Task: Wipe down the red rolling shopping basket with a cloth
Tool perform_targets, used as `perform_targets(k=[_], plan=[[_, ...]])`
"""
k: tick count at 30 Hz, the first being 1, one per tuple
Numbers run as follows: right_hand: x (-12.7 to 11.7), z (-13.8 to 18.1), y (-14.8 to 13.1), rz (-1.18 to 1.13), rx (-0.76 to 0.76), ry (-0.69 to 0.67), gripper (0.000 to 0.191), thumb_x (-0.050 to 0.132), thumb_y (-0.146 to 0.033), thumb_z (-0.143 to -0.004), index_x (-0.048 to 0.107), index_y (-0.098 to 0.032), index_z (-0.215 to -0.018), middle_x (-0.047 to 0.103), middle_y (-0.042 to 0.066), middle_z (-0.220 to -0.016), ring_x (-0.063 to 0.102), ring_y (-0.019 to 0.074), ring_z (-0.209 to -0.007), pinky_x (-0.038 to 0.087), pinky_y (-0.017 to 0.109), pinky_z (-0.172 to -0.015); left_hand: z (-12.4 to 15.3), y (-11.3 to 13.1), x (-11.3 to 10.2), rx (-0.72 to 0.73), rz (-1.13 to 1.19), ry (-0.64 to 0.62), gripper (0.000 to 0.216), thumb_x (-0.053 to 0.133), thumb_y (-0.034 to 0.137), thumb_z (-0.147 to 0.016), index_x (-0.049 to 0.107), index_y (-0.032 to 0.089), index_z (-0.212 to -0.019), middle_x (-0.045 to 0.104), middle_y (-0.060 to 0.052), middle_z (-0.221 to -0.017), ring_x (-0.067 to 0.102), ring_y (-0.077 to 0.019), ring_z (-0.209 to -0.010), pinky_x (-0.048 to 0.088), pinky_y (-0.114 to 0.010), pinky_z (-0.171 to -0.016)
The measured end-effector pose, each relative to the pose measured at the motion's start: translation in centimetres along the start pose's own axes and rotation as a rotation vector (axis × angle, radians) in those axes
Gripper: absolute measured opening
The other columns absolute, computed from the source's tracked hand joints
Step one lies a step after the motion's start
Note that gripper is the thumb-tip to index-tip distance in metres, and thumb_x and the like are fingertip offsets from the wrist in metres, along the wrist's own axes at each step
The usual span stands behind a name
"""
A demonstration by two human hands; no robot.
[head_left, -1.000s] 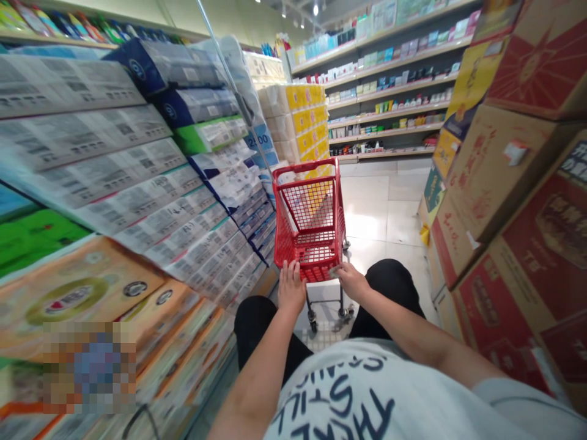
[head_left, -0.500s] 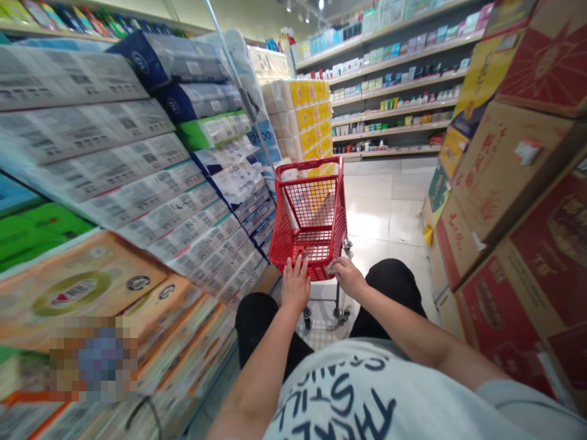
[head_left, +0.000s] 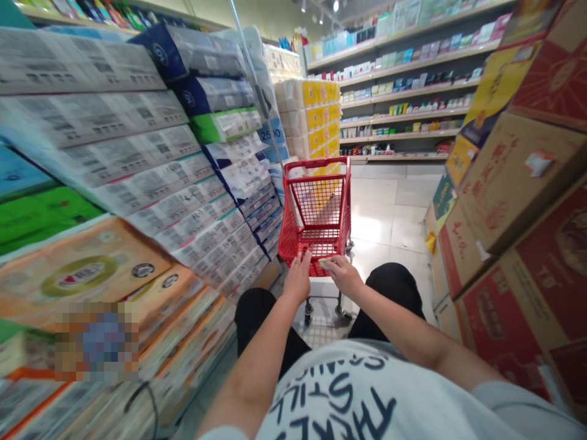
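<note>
A small red shopping cart [head_left: 317, 211] stands in the aisle right in front of me, its basket empty. My left hand [head_left: 298, 278] rests on the cart's near rim with its fingers stretched out flat. My right hand [head_left: 342, 275] is curled over the rim beside it and pinches a small pale slip [head_left: 324, 263] against the edge; I cannot make out what the slip is.
Stacked tissue and toilet-paper packs [head_left: 151, 177] wall the left side. Piled cardboard cartons [head_left: 513, 201] line the right. White floor tiles [head_left: 389, 214] run ahead to shelves of small goods [head_left: 403, 85] at the far end.
The cart has rolled forward down the aisle and slightly right. Both hands stayed on its near rim and moved with it.
</note>
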State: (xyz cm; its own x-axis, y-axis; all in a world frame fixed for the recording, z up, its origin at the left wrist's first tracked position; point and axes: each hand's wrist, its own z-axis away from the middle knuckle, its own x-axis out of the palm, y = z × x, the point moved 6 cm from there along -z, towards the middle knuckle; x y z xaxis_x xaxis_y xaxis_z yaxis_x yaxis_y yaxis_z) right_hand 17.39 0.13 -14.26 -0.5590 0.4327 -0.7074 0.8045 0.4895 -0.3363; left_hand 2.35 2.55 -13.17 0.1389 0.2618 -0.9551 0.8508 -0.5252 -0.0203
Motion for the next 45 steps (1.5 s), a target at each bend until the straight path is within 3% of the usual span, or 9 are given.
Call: perform_targets(k=[5,9,13,21,27,35,39,45], plan=[[1.7,1.6,2.0,0.104,0.081,-0.139,0.025,0.050,-0.008,-0.086,0.068,-0.019,-0.100,0.060,0.008,-0.103,0.053,0.0199,-0.096,0.049,0.027,-0.077,0.1,0.7,0.3,0.047,-0.055,-0.055,0.077,0.041,-0.001,-0.075,0.025,0.016,-0.148,0.017,-0.013,-0.157,0.014,-0.0272,-0.145,0.025,-0.045,-0.115],[-0.4,-0.2,0.5,0.036,-0.005,0.004,0.023,0.049,-0.013,-0.090,0.067,-0.020,-0.102,0.059,0.007,-0.101,0.052,0.0191,-0.097,0.048,0.030,-0.085,0.4,0.8,0.1,-0.020,-0.110,-0.019,0.077,0.043,0.003,-0.078,0.024,0.024,-0.149,0.018,-0.005,-0.158,0.005,-0.0319,-0.145,0.018,-0.051,-0.116],[-2.2,-1.9,-0.9,0.008,-0.074,0.103,0.021,0.048,-0.013,-0.090,0.066,-0.019,-0.100,0.058,0.009,-0.102,0.052,0.0195,-0.096,0.048,0.031,-0.085,0.2,0.6,0.0,-0.026,-0.116,-0.054,0.077,0.045,0.007,-0.079,0.021,0.028,-0.150,0.019,-0.002,-0.158,0.008,-0.0328,-0.145,0.018,-0.050,-0.116],[-1.3,-1.2,-0.9,0.018,-0.074,0.149,0.022,0.048,-0.016,-0.092,0.066,-0.020,-0.103,0.058,0.008,-0.101,0.052,0.0187,-0.096,0.048,0.031,-0.087,0.2,0.2,0.4,-0.056,-0.073,-0.063,0.078,0.047,0.009,-0.078,0.018,0.013,-0.150,0.017,-0.010,-0.158,0.009,-0.0314,-0.145,0.020,-0.045,-0.116],[2.0,0.8,0.5,0.161,-0.010,-0.012,0.020,0.050,-0.010,-0.087,0.068,-0.019,-0.090,0.059,0.007,-0.093,0.052,0.0181,-0.087,0.048,0.027,-0.074,0.5,0.3,0.5,-0.057,-0.027,-0.038,0.077,0.049,0.007,-0.077,0.022,0.016,-0.149,0.014,-0.017,-0.158,0.012,-0.0310,-0.145,0.023,-0.046,-0.114],[-0.8,-2.1,-3.1,0.094,-0.157,0.118,0.028,0.046,-0.014,-0.091,0.065,-0.020,-0.111,0.058,0.009,-0.100,0.049,0.0200,-0.093,0.048,0.031,-0.086,0.6,0.5,0.0,-0.077,0.009,-0.029,0.073,0.042,0.005,-0.078,0.024,0.012,-0.148,0.019,-0.013,-0.157,0.013,-0.0260,-0.145,0.022,-0.045,-0.116],[0.6,-1.0,-2.2,0.140,-0.159,0.029,0.030,0.046,-0.012,-0.090,0.065,-0.021,-0.112,0.058,0.010,-0.107,0.050,0.0210,-0.096,0.048,0.033,-0.088,0.9,0.3,0.4,-0.087,0.001,-0.043,0.075,0.039,0.005,-0.077,0.018,0.007,-0.149,0.018,-0.010,-0.158,0.010,-0.0236,-0.146,0.018,-0.041,-0.117],[3.0,1.6,-0.8,0.271,-0.174,-0.129,0.035,0.049,-0.006,-0.085,0.064,-0.017,-0.114,0.058,0.012,-0.108,0.049,0.0224,-0.093,0.047,0.033,-0.087,1.2,0.1,0.6,-0.065,-0.042,-0.063,0.077,0.041,0.009,-0.078,0.015,0.014,-0.150,0.014,-0.003,-0.159,0.005,-0.0234,-0.146,0.010,-0.046,-0.118]])
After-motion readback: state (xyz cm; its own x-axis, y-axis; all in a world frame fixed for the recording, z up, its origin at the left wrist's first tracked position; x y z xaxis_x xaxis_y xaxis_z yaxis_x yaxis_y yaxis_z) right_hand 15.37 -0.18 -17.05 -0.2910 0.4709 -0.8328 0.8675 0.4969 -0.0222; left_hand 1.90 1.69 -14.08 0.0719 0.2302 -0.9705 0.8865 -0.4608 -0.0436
